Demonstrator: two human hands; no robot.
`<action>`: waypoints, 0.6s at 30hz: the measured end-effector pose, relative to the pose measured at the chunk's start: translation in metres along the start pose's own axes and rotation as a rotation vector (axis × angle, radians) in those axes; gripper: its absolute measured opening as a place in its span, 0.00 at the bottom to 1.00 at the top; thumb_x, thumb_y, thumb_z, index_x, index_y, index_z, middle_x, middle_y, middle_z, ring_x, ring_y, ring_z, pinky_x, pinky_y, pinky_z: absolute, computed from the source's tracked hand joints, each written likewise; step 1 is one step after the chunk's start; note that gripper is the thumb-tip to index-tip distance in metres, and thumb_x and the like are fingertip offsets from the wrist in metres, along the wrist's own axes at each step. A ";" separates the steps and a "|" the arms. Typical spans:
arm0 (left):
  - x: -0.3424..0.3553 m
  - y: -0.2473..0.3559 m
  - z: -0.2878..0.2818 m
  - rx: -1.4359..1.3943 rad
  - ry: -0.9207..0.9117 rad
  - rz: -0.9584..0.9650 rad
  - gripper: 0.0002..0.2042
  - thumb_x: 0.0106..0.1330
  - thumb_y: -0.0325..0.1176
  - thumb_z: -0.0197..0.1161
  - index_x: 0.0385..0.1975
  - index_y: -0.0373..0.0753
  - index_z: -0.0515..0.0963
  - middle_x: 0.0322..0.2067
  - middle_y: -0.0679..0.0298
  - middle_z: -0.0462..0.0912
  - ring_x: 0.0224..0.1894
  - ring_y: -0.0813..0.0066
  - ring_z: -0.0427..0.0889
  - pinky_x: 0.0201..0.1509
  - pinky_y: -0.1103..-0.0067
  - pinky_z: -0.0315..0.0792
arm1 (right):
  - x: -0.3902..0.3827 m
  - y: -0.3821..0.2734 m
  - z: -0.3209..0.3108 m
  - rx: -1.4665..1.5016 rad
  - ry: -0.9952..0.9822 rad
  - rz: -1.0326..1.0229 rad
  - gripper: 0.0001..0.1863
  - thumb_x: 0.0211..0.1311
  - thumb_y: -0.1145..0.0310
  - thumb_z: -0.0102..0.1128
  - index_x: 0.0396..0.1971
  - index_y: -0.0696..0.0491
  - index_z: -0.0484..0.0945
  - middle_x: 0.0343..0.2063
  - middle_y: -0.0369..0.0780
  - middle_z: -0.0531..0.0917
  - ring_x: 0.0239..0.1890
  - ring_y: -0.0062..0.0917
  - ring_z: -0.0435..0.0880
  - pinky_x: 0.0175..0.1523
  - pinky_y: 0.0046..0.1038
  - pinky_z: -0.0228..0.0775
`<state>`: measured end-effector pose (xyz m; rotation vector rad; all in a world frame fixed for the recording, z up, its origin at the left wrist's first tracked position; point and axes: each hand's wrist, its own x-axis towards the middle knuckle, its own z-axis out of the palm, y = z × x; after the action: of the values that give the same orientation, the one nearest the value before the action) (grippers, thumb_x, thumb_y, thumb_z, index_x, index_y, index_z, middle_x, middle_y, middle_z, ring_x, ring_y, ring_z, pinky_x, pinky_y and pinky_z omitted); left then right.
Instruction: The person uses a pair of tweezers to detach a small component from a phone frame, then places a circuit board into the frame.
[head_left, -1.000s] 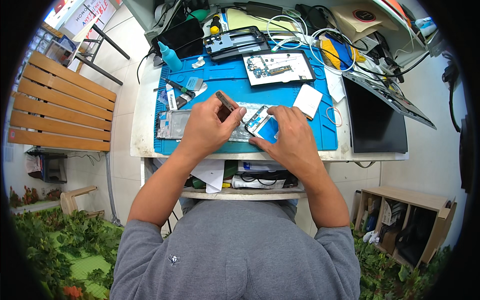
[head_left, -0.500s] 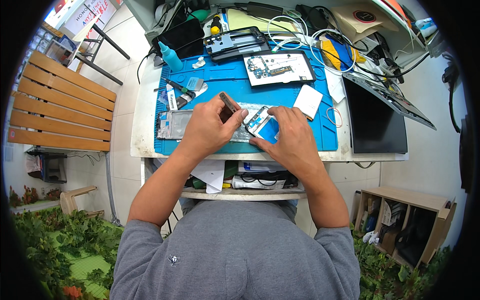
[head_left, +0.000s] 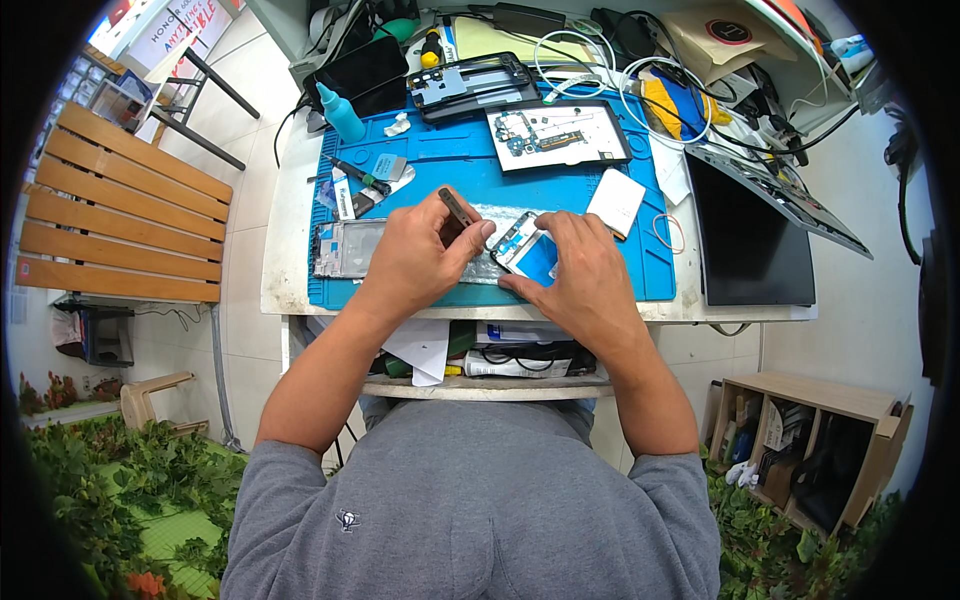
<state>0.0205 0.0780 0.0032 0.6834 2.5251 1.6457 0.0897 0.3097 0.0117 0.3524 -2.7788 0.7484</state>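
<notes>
At frame centre, the left hand (head_left: 420, 255) pinched a thin dark tool (head_left: 458, 208); the right hand (head_left: 580, 268) pressed fingers together on a phone frame (head_left: 520, 243).

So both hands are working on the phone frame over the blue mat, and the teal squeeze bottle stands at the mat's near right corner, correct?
Not quite. In the head view the teal squeeze bottle stands at the far left corner of the blue mat, not the near right. The rest holds: the left hand and right hand are both on the phone frame over the mat.
</notes>
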 end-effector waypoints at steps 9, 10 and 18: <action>-0.001 -0.002 0.004 -0.006 -0.011 -0.015 0.11 0.79 0.34 0.76 0.41 0.33 0.84 0.28 0.58 0.92 0.30 0.74 0.92 0.35 0.77 0.82 | -0.001 0.000 0.000 0.011 0.020 -0.012 0.36 0.53 0.54 0.92 0.57 0.58 0.85 0.51 0.46 0.88 0.56 0.44 0.85 0.62 0.45 0.78; -0.002 -0.004 0.005 -0.034 0.029 0.036 0.11 0.79 0.35 0.76 0.40 0.33 0.84 0.24 0.58 0.90 0.24 0.72 0.88 0.29 0.75 0.77 | -0.001 0.000 0.001 0.029 0.060 -0.030 0.34 0.56 0.55 0.91 0.56 0.57 0.86 0.52 0.46 0.88 0.57 0.43 0.84 0.62 0.45 0.78; -0.001 -0.001 0.007 -0.033 0.028 0.026 0.11 0.79 0.34 0.75 0.40 0.32 0.84 0.25 0.57 0.90 0.25 0.71 0.90 0.30 0.73 0.79 | 0.024 0.007 -0.003 0.053 -0.024 -0.304 0.12 0.64 0.74 0.75 0.48 0.54 0.91 0.50 0.41 0.86 0.55 0.41 0.81 0.60 0.42 0.74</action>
<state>0.0234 0.0834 -0.0011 0.6981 2.5121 1.7136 0.0655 0.3129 0.0176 0.7764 -2.6425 0.7450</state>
